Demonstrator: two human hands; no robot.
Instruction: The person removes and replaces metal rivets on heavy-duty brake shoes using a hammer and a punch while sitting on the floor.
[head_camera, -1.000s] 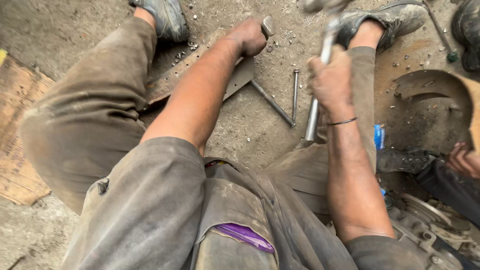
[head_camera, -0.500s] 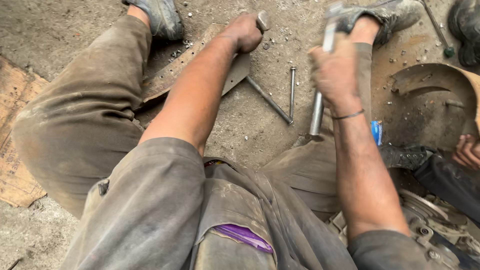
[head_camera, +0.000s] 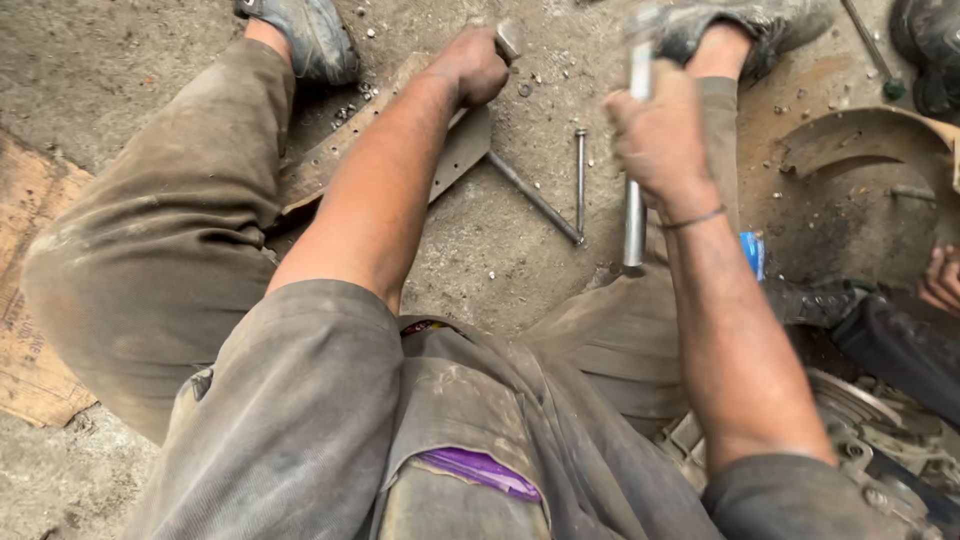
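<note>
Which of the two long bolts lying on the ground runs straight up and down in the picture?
The shorter bolt, nearer the right hand. The other bolt lies slanted, running toward the flat metal plate.

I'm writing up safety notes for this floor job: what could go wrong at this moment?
The left hand holds a small metal piece bare-fingered while the right hand swings a metal hammer handle; a miss could crush fingers. Chips could fly. Loose rods on the ground lie near the shoes.
</note>
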